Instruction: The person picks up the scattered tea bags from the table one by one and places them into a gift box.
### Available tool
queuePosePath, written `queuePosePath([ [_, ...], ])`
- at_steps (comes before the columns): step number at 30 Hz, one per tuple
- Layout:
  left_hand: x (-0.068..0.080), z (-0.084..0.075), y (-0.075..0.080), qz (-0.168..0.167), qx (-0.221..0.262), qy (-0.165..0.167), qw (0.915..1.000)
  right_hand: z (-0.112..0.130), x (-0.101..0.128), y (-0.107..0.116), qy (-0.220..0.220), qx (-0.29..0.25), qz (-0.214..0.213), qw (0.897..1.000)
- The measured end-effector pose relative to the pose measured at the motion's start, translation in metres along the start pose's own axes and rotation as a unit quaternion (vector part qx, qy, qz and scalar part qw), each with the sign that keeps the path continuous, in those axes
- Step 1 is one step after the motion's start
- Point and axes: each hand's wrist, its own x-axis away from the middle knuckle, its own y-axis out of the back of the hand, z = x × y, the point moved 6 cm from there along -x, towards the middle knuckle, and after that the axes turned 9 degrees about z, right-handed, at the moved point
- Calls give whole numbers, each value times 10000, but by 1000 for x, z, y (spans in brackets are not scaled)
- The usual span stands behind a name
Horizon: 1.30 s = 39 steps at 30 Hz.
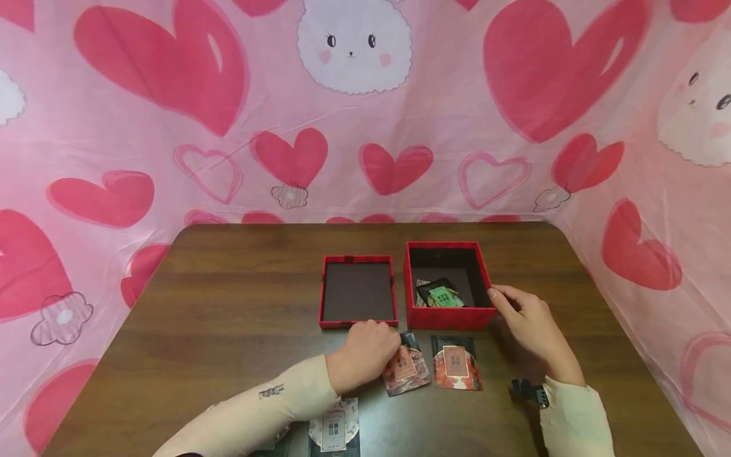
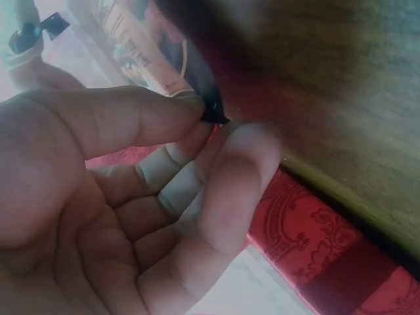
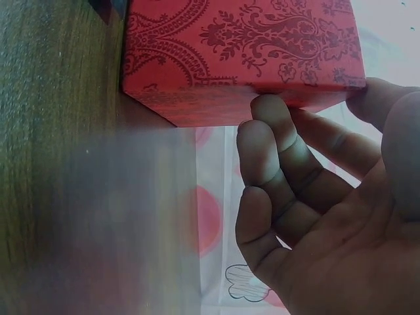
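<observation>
Packet [image 1: 404, 368] lies on the brown table [image 1: 228, 330], just in front of the red lid [image 1: 358, 292]. The left hand [image 1: 368, 352] pinches its top corner between thumb and fingers; the left wrist view shows the dark corner [image 2: 213, 115] squeezed at the fingertips [image 2: 190, 108]. A second packet [image 1: 455, 363] lies flat just beside it, to the right, and nobody touches it.

The red box [image 1: 448, 285] stands open next to the lid. The right hand [image 1: 528, 327] holds the box's right front corner, with its fingertips on the rim. In the right wrist view the fingers [image 3: 275, 131] are bent against the patterned red wall [image 3: 243, 46] and the thumb sits on the far side. Inside the box lies a dark packet with a green label [image 1: 440, 295].

The table is dark wood with round corners. Pink cloth [image 1: 171, 127] with red hearts and white bunny faces hangs behind it and on both sides.

A third packet [image 1: 335, 431] sits at the near edge, partly under the left sleeve and cut off by the picture's bottom. A small black thing [image 1: 528, 391] sits on the right wrist. Part of the right wrist view is foggy grey, so the table there is hard to see. The words on the labels are too small to read.
</observation>
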Motion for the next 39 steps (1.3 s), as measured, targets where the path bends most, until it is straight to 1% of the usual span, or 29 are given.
queuePosePath([
  [1,0,0,1,5,-47,-12,10000,0,0,0,19,10,-19,10000],
  [4,1,2,4,92,68,-3,9999,0,0,0,71,37,-65,9999],
  [6,1,4,6,134,291,-5,9995,0,0,0,76,32,-64,9999],
  [9,-2,8,7,125,924,-91,9956,0,1,0,64,20,-55,10000],
  [11,-4,13,6,103,1587,-236,9870,1,0,0,57,4,-52,10000],
  [12,-5,15,5,84,1931,-335,9806,1,0,0,54,-1,-54,10000],
  [14,-7,20,3,38,2611,-486,9641,1,0,0,40,-11,-51,10000],
  [16,-8,26,1,59,3261,-571,9436,1,0,0,20,-17,-45,10000],
  [17,-9,28,0,69,3501,-595,9348,1,0,0,8,-17,-38,10000],
  [19,-10,33,-3,185,4007,-508,9146,0,0,0,-10,-15,-45,10000],
  [22,-13,39,-7,439,4779,-280,8769,-1,0,0,-11,-7,-66,10000],
  [24,-14,42,-10,579,5255,-114,8487,-1,0,0,3,8,-91,10000],
  [26,-15,44,-12,650,5674,-10,8209,-2,0,0,5,5,-83,10000],
  [29,-15,47,-13,711,6122,64,7874,-2,0,0,-15,-10,-46,10000],
  [32,-15,51,-16,716,6405,131,7645,-3,0,0,-30,-25,-30,10000],
  [33,-15,52,-17,721,6460,170,7597,-3,0,0,-29,-29,-32,10000],
  [36,-17,55,-18,687,6593,248,7483,-3,0,0,3,-17,-67,10000],
  [39,-18,58,-18,670,6682,291,7404,-2,0,0,49,7,-100,9999],
])
